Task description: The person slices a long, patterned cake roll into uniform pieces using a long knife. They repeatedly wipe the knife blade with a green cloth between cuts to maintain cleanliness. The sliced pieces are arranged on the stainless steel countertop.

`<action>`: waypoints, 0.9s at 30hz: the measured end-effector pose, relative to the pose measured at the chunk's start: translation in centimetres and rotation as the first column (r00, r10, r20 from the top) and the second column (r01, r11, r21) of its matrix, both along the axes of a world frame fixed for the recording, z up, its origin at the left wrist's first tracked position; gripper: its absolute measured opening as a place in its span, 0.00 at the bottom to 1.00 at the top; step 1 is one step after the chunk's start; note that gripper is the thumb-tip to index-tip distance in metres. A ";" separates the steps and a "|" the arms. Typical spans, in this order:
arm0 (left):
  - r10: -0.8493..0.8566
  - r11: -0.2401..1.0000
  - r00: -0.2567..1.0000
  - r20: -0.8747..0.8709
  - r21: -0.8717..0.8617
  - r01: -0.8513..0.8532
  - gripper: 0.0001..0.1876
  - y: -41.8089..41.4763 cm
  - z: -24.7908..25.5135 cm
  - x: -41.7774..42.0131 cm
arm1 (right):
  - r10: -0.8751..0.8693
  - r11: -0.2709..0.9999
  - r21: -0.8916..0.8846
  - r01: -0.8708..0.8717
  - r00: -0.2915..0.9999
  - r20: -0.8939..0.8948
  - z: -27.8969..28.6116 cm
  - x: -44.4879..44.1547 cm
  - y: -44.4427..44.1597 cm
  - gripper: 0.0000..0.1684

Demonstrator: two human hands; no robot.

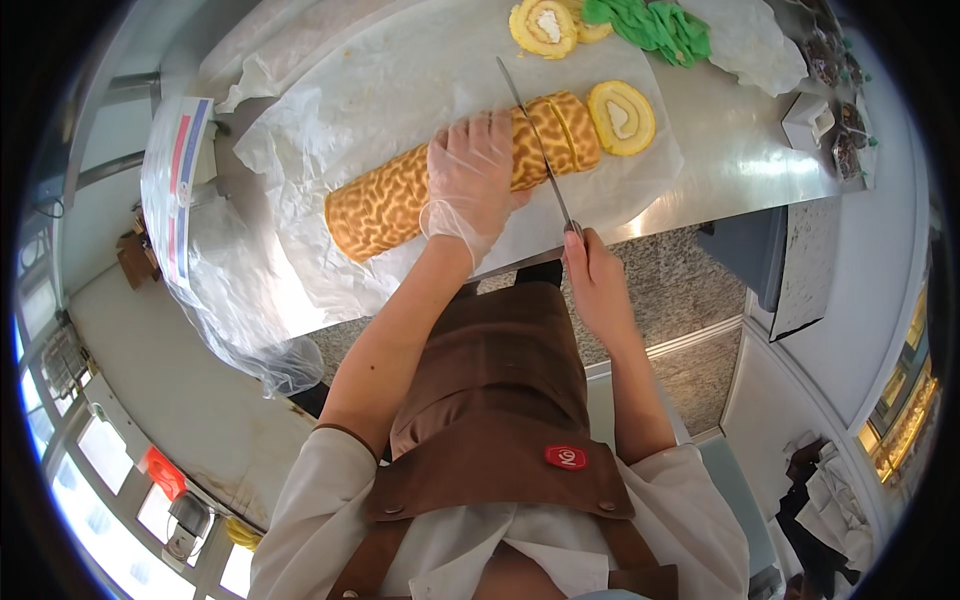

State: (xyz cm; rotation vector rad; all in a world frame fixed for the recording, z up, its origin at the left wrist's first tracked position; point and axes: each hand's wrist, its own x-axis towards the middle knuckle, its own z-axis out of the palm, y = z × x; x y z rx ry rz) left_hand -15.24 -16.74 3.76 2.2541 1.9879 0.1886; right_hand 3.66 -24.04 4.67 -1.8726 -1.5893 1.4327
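Observation:
A long Swiss roll with a brown-spotted skin (382,202) lies aslant on white baking paper (360,120). Pressed over its middle is my left hand (472,169), in a clear plastic glove. My bare right hand (596,281) grips the handle of a long knife (553,180), whose blade lies across the roll near its right end. Between the blade and that end a cut line shows in the cake. One yellow slice with a white cream centre (621,118) lies flat beside the right end. Further slices (544,28) lie at the top, one partly over another.
A crumpled green cloth (652,28) lies at the top right of the steel table (720,165). A white box (808,120) and dark packaged items (851,139) stand at its right end. Clear plastic bags (217,262) hang over the left end.

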 end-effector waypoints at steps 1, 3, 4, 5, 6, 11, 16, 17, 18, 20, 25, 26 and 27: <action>0.002 1.000 1.000 0.005 0.001 -0.002 0.53 -0.1 -0.1 0.0 | 0.009 1.000 0.004 -0.009 1.000 0.013 -0.4 -0.2 0.4 0.25; 0.009 1.000 1.000 0.007 -0.004 -0.009 0.53 0.0 -0.1 0.1 | 0.010 1.000 0.012 -0.010 1.000 0.019 -0.9 -0.6 1.1 0.25; 0.013 1.000 1.000 0.005 -0.010 -0.013 0.53 0.0 -0.2 0.1 | 0.002 1.000 0.016 -0.002 1.000 0.011 -1.0 -0.9 1.3 0.25; 0.018 1.000 1.000 0.002 -0.015 -0.018 0.52 0.1 -0.2 0.1 | -0.005 1.000 0.020 0.005 1.000 0.004 -1.1 -1.0 1.3 0.24; 0.022 1.000 1.000 0.004 -0.013 -0.022 0.52 0.1 -0.2 0.1 | -0.006 1.000 0.025 0.006 1.000 0.015 -1.2 -0.9 1.2 0.24; 0.034 0.999 0.999 -0.007 -0.018 -0.034 0.52 0.2 -0.2 0.3 | -0.023 0.998 0.054 0.021 0.999 0.034 -1.3 -0.2 -1.2 0.24; 0.041 0.998 0.999 -0.020 -0.038 -0.042 0.52 0.2 -0.1 0.2 | -0.025 0.999 0.045 0.024 0.999 0.020 -0.7 1.8 -4.7 0.25; 0.040 0.998 0.999 -0.017 -0.041 -0.040 0.52 0.2 -0.1 0.2 | -0.016 0.999 0.036 0.015 0.999 0.038 -0.7 1.9 -4.8 0.25; 0.034 0.999 0.999 -0.019 -0.040 -0.034 0.52 0.2 -0.2 0.2 | -0.009 0.999 0.032 0.008 0.999 0.043 -0.7 1.9 -4.7 0.25; 0.022 0.999 0.999 -0.022 -0.038 -0.023 0.52 0.1 -0.3 0.1 | 0.007 1.000 0.023 -0.008 0.999 0.050 -0.9 1.8 -4.1 0.25; 0.024 0.999 0.997 -0.072 -0.034 -0.027 0.53 0.2 -0.8 0.2 | 0.024 1.000 0.005 -0.025 0.996 0.082 -0.5 0.6 -1.1 0.24; 0.024 0.998 0.996 -0.086 -0.050 -0.029 0.53 0.3 -0.8 0.2 | 0.033 0.999 -0.011 -0.032 0.995 0.096 -0.5 0.4 -0.5 0.24; 0.026 0.999 0.997 -0.076 -0.032 -0.028 0.52 0.3 -0.7 0.2 | 0.043 0.999 0.006 -0.043 0.994 0.101 -0.5 0.3 -0.1 0.25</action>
